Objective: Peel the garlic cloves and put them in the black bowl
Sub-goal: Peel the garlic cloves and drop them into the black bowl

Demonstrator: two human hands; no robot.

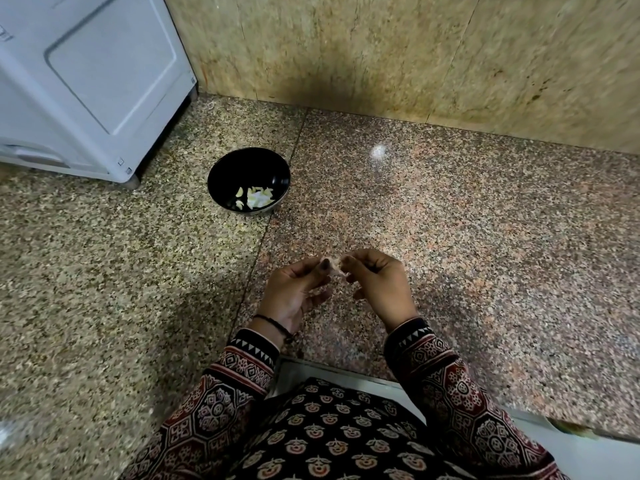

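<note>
White appliance (93,81) near black bowl (242,164); clove (334,270), perhaps, in left grip (298,289).

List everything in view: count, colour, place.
black bowl: one, black, on the counter beside the appliance
peeled cloves: several, pale yellow-white, inside the black bowl
garlic clove: one, pinkish skin, between both hands
appliance: one, white, top left
counter: one, speckled granite, under everything
wall: one, beige stone, behind the counter
wrist thread: one, black, left wrist
sleeves: two, dark red patterned, forearms
left hand: one, pinches the garlic clove
right hand: one, pinches it too
</note>
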